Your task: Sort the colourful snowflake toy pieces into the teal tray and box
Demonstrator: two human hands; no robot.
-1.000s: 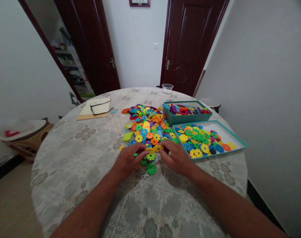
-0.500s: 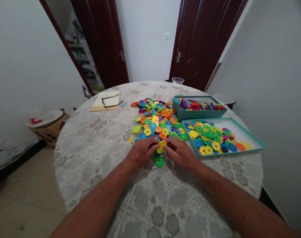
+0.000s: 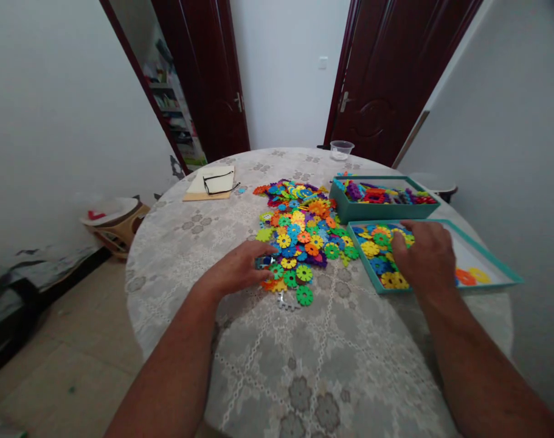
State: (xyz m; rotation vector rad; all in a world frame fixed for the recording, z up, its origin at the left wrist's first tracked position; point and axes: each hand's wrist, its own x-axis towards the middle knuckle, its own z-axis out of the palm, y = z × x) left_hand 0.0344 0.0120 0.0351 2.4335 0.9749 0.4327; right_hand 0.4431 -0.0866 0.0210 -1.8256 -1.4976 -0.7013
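Note:
My left hand [image 3: 242,267] rests at the near left side of a loose pile of flower-shaped plastic discs [image 3: 304,237]. Its thumb and fingers are apart, and a bluish piece [image 3: 264,261] shows in the gap between them. My right hand [image 3: 427,252] reaches over the shallow teal-edged tray [image 3: 484,255], low above the coloured discs in it. Thumb and forefinger stand apart there, with green and yellow discs visible past them; the other fingertips are hidden. Close by the left hand lie a green disc [image 3: 304,295] and a pale grey piece [image 3: 287,302].
Behind the tray stands a deeper teal box [image 3: 386,210] filled with coloured pieces. A clear plastic bowl [image 3: 341,149] is at the table's far edge. Black-framed glasses [image 3: 218,182] lie on paper [image 3: 199,182] at the left. The round table has a patterned cloth [image 3: 267,365].
My hands have parted from the yellow disc they held together. The right hand has swung right over the tray; the left has stayed near the pile. The view has turned slightly left.

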